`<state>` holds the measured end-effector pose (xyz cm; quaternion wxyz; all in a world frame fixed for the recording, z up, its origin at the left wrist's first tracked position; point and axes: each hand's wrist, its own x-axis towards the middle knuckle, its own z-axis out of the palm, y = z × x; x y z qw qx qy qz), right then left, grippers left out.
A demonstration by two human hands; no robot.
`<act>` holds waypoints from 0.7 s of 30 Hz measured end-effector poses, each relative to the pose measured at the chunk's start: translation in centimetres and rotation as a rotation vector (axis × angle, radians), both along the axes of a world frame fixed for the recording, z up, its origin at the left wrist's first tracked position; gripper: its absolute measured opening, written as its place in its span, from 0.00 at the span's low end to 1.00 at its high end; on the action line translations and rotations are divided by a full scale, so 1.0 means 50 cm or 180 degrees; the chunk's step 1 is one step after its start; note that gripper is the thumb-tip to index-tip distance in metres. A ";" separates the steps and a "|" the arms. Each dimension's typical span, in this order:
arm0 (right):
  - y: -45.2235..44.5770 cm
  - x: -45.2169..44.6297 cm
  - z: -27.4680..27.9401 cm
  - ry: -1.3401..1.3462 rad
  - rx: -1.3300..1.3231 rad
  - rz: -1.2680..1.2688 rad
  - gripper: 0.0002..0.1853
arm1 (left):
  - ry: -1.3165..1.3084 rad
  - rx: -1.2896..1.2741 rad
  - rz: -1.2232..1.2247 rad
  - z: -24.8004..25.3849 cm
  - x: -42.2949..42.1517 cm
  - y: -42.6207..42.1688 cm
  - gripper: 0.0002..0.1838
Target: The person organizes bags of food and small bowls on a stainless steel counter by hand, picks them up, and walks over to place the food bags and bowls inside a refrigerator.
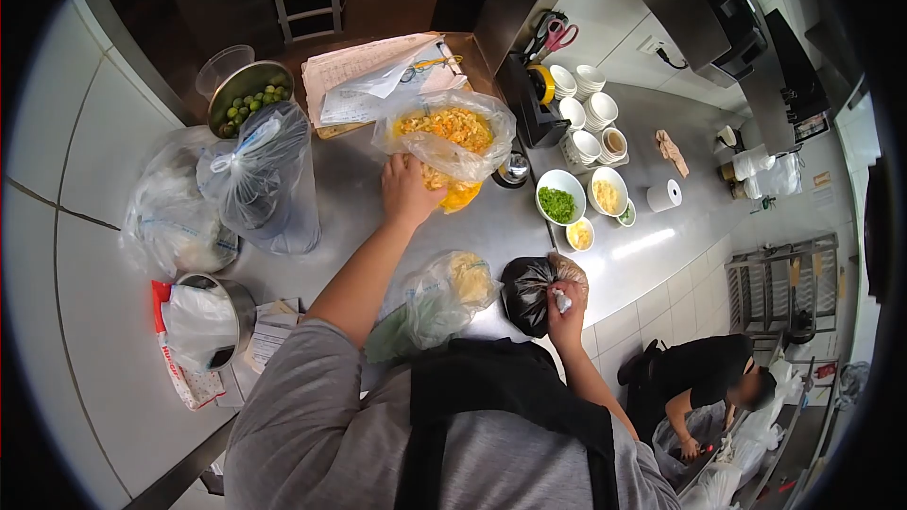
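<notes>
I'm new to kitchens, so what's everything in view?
Counter: one, silver, centre
Open bag: one, clear, far side
Dark bag: one, black, near edge
Small bag: one, clear, near edge
Large bags: two, clear, left
Filled bowls: four, white, right
Stacked bowls: several, white, right
Fruit bowl: one, silver, far left
Papers: several, white, far side
Roll: one, white, right
Pot: one, silver, left
Packet: one, red and white, left
Coworker: one, in black, lower right
Left hand: one, bare, on open bag
Right hand: one, bare, on dark bag
</notes>
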<state>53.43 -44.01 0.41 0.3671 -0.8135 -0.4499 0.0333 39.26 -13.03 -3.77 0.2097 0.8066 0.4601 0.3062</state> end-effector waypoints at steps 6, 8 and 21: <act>-0.001 -0.003 0.000 0.0071 -0.0031 -0.0049 0.02 | -0.0323 -0.0216 0.0031 -0.028 0.006 -0.009 0.34; -0.003 -0.002 -0.001 0.0050 -0.0028 -0.0031 0.02 | -0.0528 -0.0066 0.0041 -0.033 0.004 -0.017 0.33; 0.036 0.017 0.046 0.0700 0.0304 0.0209 0.01 | -0.4850 -0.3432 0.0619 0.006 -0.025 0.140 0.28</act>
